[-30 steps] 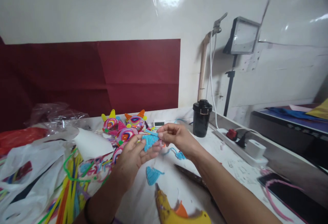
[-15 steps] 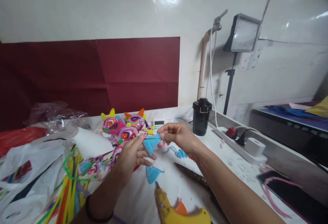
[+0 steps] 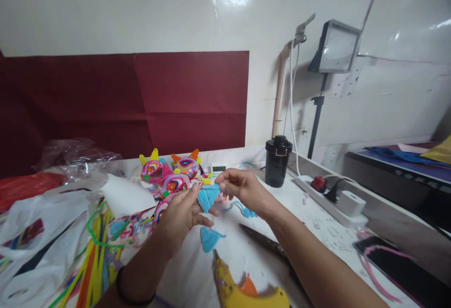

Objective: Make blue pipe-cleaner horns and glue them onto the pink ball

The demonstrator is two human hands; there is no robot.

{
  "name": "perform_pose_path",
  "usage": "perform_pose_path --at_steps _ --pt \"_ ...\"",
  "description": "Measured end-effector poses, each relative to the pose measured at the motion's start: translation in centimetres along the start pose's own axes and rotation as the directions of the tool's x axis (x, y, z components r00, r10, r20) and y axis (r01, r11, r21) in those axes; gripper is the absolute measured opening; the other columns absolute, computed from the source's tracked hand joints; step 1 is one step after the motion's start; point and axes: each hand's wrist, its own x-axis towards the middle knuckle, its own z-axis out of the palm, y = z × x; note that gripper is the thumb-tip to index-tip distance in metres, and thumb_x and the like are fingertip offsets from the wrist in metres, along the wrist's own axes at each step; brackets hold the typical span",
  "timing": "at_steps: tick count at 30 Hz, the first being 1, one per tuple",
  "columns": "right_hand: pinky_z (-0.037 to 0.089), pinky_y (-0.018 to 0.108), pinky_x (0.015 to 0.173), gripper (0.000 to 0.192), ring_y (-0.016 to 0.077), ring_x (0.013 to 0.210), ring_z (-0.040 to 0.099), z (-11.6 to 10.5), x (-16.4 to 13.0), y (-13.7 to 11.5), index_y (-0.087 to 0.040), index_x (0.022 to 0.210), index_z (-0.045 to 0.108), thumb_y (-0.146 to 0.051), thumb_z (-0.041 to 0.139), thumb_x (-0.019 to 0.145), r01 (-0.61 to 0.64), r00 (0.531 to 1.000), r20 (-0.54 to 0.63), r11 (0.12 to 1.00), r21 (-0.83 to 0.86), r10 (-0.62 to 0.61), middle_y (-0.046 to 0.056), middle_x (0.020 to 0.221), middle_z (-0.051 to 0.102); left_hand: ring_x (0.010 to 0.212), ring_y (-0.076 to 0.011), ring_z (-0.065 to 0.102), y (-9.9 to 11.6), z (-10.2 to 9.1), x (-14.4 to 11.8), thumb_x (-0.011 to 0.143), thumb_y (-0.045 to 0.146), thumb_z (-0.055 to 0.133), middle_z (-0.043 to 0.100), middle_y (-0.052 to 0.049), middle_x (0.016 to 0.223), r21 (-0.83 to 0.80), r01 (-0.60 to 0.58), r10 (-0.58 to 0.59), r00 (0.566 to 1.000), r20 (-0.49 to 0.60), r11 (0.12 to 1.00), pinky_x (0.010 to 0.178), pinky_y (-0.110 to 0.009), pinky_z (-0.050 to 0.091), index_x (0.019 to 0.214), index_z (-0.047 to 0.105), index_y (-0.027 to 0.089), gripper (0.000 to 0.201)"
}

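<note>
Both hands hold a blue fan (image 3: 207, 196) of wound pipe cleaner above the worktop (image 3: 317, 223). The left hand (image 3: 181, 214) pinches its lower edge; the right hand (image 3: 243, 188) pinches its top corner. A second fan (image 3: 210, 238) lies below, beside a yellow glue gun (image 3: 239, 289).

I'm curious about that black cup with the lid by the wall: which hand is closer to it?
The right hand. It is just left of the black cup, pinching a blue triangle piece. The left hand holds that piece from farther left, nearer the camera.
</note>
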Motion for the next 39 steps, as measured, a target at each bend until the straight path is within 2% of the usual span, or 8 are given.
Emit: perform_pose_path --at_steps 4,6,10,15,18,23,28,39 --pt "0.042 0.024 0.052 0.012 0.0103 0.054 0.053 -0.1 0.1 0.2 -0.016 0.083 0.062 -0.026 0.062 0.077 0.026 1.0 0.009 0.997 -0.074 -0.025 -0.002 0.064 0.059 0.065 -0.0155 0.068 -0.2 -0.2 0.1 0.073 0.03 0.068 0.073 -0.009 0.088 0.057 -0.046 0.046 0.999 0.014 0.997 0.053 -0.023 0.056 0.09 0.066 0.013 0.024" --pt "0.043 0.025 0.056 0.009 0.0115 0.06 0.055 0.0 0.0 0.2 -0.017 0.084 0.064 -0.023 0.062 0.078 0.094 0.995 -0.016 0.98 -0.174 -0.098 0.0 0.071 0.06 0.064 -0.0159 0.068 -0.3 -0.2 0.3 0.068 0.026 0.071 0.073 -0.008 0.086 0.118 -0.074 0.078 0.997 -0.03 0.99 0.053 -0.023 0.057 0.092 0.067 0.012 0.028" --pt "0.041 0.026 0.061 0.009 0.0133 0.07 0.053 0.3 -0.5 -0.3 -0.02 0.086 0.068 -0.017 0.064 0.078 0.282 0.952 0.007 0.867 -0.41 -0.307 0.001 0.079 0.056 0.063 -0.0177 0.07 -0.5 0.1 0.3 0.066 0.022 0.069 0.073 -0.004 0.072 0.226 -0.135 0.171 0.974 -0.147 0.965 0.057 -0.027 0.058 0.093 0.066 0.013 0.028" --pt "0.038 0.027 0.063 0.008 0.0146 0.071 0.05 0.7 -1.1 -1.2 -0.02 0.085 0.069 -0.016 0.064 0.08 0.374 0.915 0.087 0.75 -0.545 -0.393 0.001 0.073 0.051 0.065 -0.0198 0.072 -0.4 0.4 0.0 0.069 0.017 0.065 0.072 -0.001 0.067 0.307 -0.159 0.22 0.959 -0.179 0.939 0.059 -0.028 0.06 0.095 0.065 0.014 0.027" --pt "0.037 0.025 0.061 0.008 0.0139 0.068 0.05 0.8 -1.2 -1.3 -0.019 0.085 0.069 -0.016 0.063 0.081 0.362 0.922 0.096 0.744 -0.562 -0.376 0.0 0.071 0.052 0.065 -0.0195 0.072 -0.5 0.2 0.1 0.07 0.017 0.065 0.073 -0.001 0.069 0.314 -0.178 0.234 0.96 -0.153 0.933 0.06 -0.027 0.06 0.094 0.065 0.015 0.024" --pt "0.035 0.022 0.054 0.006 0.0103 0.058 0.046 0.8 -1.1 -1.2 -0.018 0.082 0.068 -0.022 0.063 0.081 0.283 0.958 0.103 0.827 -0.485 -0.267 -0.001 0.068 0.061 0.064 -0.0183 0.071 -0.7 -0.1 0.2 0.071 0.018 0.064 0.073 -0.001 0.069 0.316 -0.194 0.248 0.959 -0.141 0.929 0.059 -0.026 0.059 0.094 0.066 0.015 0.023" --pt "0.035 0.022 0.052 0.016 0.01 0.056 0.046 0.7 -0.9 -1.1 -0.015 0.076 0.067 -0.029 0.062 0.082 0.233 0.973 0.097 0.874 -0.427 -0.212 -0.001 0.062 0.059 0.065 -0.0185 0.072 -0.6 0.1 0.1 0.071 0.019 0.063 0.074 -0.001 0.069 0.329 -0.198 0.262 0.951 -0.163 0.923 0.06 -0.026 0.06 0.092 0.066 0.015 0.022" --pt "0.038 0.02 0.052 0.009 0.0097 0.055 0.05 0.9 -1.1 -1.1 -0.014 0.071 0.064 -0.022 0.063 0.076 0.145 0.989 0.046 0.925 -0.352 -0.137 -0.001 0.061 0.059 0.064 -0.0188 0.072 -0.6 0.2 0.0 0.068 0.021 0.065 0.075 -0.001 0.071 0.293 -0.212 0.273 0.944 -0.187 0.932 0.059 -0.026 0.06 0.09 0.068 0.014 0.024"
